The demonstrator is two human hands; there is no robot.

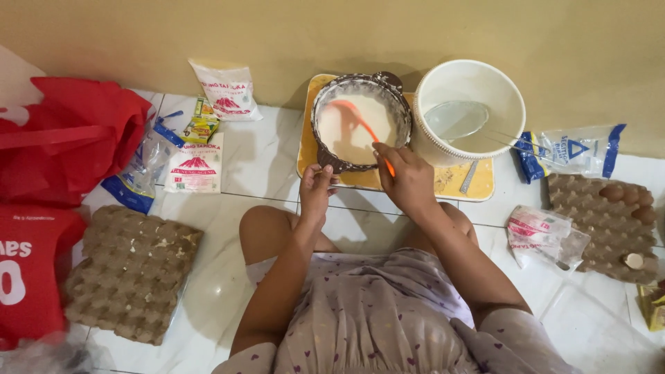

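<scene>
Counts: 2 egg trays, one upturned at left (131, 273), one at right (603, 225) with about 4 eggs (627, 195). 2 white flour packets (226, 90) (194, 166). 1 dark pot (360, 121), 1 orange spatula (360, 125), 1 white bucket (471, 111), 1 strainer (457, 119), 1 yellow tray (478, 181), 1 red bag (69, 138).

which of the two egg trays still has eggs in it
The egg tray on the right, by the blue-and-clear bag; brown eggs sit along its far edge. The left tray holds none.
</scene>
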